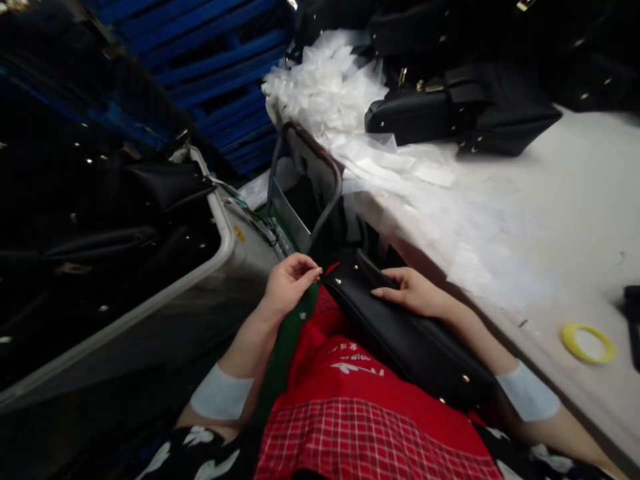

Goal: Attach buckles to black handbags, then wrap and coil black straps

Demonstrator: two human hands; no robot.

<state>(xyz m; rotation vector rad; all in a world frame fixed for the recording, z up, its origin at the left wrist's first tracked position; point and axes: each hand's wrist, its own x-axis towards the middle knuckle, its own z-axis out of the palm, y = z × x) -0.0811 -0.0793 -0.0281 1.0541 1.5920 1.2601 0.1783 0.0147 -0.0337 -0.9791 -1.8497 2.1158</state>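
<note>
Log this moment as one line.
right hand: on long black leather-like bag; left hand: pinched near its end; yellow ring: on white table

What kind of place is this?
Probably a bag workshop or factory. There's a black bag against the person's red apron, more black bags on the table, and a big bin piled with what look like more.

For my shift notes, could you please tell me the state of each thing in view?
Left hand: fingertips pinched together by the bag's end; any small item between them unclear.
Right hand: on the bag, grip unclear.
Bag: lying slantwise against the red apron.
Bin: open-topped, full of black bags.
White sheets: loose, heaped and spread.
Yellow ring: flat on the table.
</note>
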